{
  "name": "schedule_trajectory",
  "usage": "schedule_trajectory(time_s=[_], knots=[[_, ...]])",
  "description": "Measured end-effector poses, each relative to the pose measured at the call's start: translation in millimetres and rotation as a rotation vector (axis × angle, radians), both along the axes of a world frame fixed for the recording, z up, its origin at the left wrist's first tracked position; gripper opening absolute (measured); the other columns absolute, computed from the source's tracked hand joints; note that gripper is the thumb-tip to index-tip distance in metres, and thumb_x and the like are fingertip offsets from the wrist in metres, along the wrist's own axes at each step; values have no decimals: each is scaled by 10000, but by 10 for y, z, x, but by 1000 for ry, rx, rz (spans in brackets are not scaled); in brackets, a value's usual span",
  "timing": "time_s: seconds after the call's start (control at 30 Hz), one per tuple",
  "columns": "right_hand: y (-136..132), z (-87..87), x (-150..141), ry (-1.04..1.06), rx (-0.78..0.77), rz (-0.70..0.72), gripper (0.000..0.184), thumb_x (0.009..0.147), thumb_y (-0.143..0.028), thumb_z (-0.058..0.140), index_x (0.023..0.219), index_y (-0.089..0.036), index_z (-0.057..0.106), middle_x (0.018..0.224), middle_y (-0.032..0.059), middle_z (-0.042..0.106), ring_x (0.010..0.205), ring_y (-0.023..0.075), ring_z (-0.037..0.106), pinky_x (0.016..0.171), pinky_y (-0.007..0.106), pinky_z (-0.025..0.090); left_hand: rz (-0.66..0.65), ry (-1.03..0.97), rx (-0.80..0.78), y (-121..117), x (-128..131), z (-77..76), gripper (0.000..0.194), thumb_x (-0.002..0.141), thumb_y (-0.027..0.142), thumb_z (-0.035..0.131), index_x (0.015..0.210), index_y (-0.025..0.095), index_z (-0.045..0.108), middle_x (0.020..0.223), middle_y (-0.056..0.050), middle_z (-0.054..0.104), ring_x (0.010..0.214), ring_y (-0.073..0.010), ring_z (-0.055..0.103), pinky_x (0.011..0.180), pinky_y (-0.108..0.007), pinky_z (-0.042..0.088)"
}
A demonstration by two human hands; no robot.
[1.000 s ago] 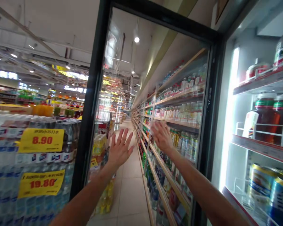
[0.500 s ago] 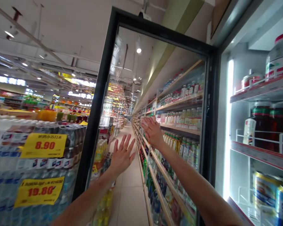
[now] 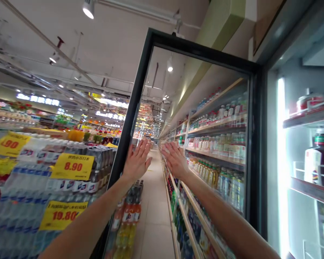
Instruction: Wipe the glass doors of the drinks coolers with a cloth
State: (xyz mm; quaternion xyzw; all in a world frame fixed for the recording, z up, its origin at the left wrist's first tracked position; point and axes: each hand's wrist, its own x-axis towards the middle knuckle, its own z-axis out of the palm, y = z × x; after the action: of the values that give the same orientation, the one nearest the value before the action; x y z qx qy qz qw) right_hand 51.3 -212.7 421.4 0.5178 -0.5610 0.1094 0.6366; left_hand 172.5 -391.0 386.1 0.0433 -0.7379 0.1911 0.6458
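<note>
Both my hands are raised in front of the glass door (image 3: 162,104) of a cooler, which stands swung out in its black frame (image 3: 133,118). My left hand (image 3: 136,160) is open with fingers spread, palm toward the glass, close to the frame's left bar. My right hand (image 3: 176,160) is open too, fingers stretched and slightly blurred, near the middle of the pane. Neither hand holds anything. Whether the palms touch the glass I cannot tell. Through or in the pane show shelves of bottled drinks (image 3: 218,144) and a pale floor aisle.
On the right is the lit cooler interior, with a dark bottle (image 3: 322,154) on a wire-fronted shelf (image 3: 311,190). Stacked packs of bottles (image 3: 24,201) stand at left, carrying yellow price signs (image 3: 72,166). Ceiling lights (image 3: 88,9) hang above.
My left hand has risen slightly and now sits nearer the door's left bar. The view has turned left and upward, showing more stacked bottles and less of the cooler interior. Both hands stay open.
</note>
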Motion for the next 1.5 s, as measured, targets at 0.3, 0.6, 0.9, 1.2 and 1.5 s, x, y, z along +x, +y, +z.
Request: schedule_trajectory(time_s=[0.3, 0.6, 0.9, 1.2, 1.5], knots=[[-218, 1085, 142, -235, -323, 13, 445, 829, -168, 385, 1270, -171, 451, 1400, 100, 369, 1324, 287, 239, 1024, 531, 274, 3, 124, 33, -194, 412, 281, 572, 878, 331, 367, 1397, 154, 204, 1454, -101, 238, 1362, -221, 152, 1107, -454, 95], [-762, 315, 654, 194, 372, 57, 414, 827, -209, 448, 1240, -216, 472, 1353, 37, 447, 1316, 225, 265, 1069, 442, 247, -94, 127, 23, -374, 491, 224, 570, 899, 386, 275, 1404, 144, 167, 1451, -119, 247, 1361, -192, 162, 1098, -400, 153], [-805, 421, 672, 72, 231, 78, 445, 822, -180, 444, 1267, -189, 448, 1392, 85, 394, 1347, 247, 204, 1057, 494, 232, -100, 136, 34, -363, 516, 229, 559, 898, 395, 277, 1397, 156, 197, 1438, -112, 283, 1351, -197, 202, 1098, -420, 132], [-77, 229, 103, -74, -183, 38, 509, 827, -167, 393, 1332, -224, 368, 1398, 64, 389, 1353, 223, 200, 1071, 492, 217, -54, 84, -19, -194, 511, 215, 555, 885, 344, 353, 1388, 152, 220, 1430, -106, 303, 1347, -197, 212, 1110, -422, 111], [-127, 77, 149, -139, -268, 160, 672, 847, -281, 351, 1419, -192, 9, 1435, 116, 296, 1343, 210, 243, 1059, 459, 293, -471, -92, -14, 767, -143, 528, 512, 907, 369, 262, 1349, 111, 282, 1415, -126, 332, 1319, -167, 283, 1071, -356, 281]])
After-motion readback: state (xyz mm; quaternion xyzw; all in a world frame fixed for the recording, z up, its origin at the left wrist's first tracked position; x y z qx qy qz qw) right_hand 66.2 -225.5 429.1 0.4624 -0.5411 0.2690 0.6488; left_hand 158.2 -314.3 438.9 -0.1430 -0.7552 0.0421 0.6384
